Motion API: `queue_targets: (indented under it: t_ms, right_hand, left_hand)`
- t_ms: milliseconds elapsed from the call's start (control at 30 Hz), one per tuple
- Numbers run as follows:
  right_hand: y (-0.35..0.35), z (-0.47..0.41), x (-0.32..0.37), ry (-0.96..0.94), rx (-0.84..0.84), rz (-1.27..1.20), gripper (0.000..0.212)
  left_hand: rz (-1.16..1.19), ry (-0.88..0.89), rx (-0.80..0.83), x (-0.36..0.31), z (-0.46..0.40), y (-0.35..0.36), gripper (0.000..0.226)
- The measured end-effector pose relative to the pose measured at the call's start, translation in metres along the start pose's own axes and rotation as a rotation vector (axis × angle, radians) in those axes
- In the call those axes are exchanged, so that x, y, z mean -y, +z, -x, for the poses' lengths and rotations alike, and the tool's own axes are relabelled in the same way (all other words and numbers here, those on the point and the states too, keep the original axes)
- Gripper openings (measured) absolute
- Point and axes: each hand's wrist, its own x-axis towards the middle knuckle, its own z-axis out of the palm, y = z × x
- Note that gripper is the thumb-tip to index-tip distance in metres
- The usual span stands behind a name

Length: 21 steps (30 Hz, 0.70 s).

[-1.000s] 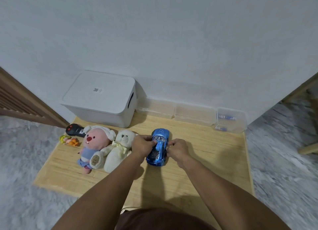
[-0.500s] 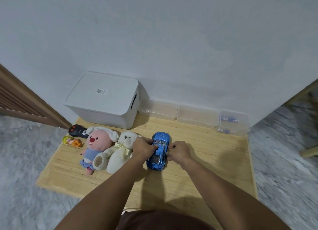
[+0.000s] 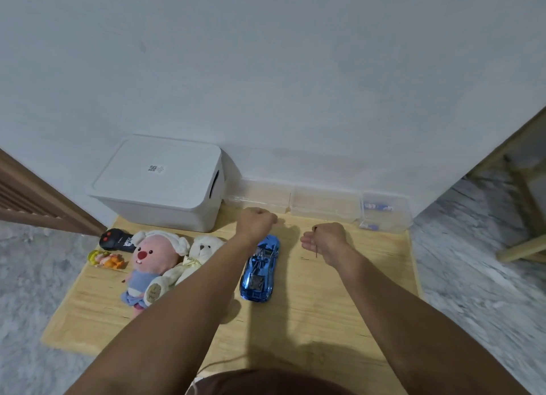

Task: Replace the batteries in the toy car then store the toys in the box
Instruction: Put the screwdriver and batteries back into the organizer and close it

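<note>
The shiny blue toy car [image 3: 260, 269] rests on its wheels on the wooden board [image 3: 339, 300], with nothing touching it. My left hand [image 3: 257, 221] is a closed fist just beyond the car's far end, and I see nothing in it. My right hand [image 3: 325, 241] hovers to the right of the car, closed around a thin dark rod-like tool [image 3: 316, 251] that pokes out below the fist. The white storage box [image 3: 159, 185] stands at the back left with its lid on. Blue batteries [image 3: 378, 207] lie in a clear container [image 3: 387, 217] at the back right.
A pink plush [image 3: 153, 261] and a white teddy bear [image 3: 204, 248] lie left of the car. A black remote [image 3: 115, 240] and a small yellow-orange toy [image 3: 106, 259] sit at the board's left edge. Two more clear containers [image 3: 325, 204] line the wall.
Both hands have let go of the car's sides and moved away from it toward the wall. The car lies where it was. The view has shifted slightly.
</note>
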Motion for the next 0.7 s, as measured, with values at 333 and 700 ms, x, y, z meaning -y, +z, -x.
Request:
queue_targets:
  t_ms: [333,700]
  right_hand:
    - [-0.034,-0.025,0.018,0.008,-0.147,-0.181,0.020]
    - [-0.042,-0.036,0.024,0.014,-0.131,-0.138,0.033]
  left_hand:
    - [0.584,-0.424,0.289,-0.036,-0.019,0.038,0.058]
    - [0.754,-0.484,0.325,-0.057,-0.027,0.053,0.086]
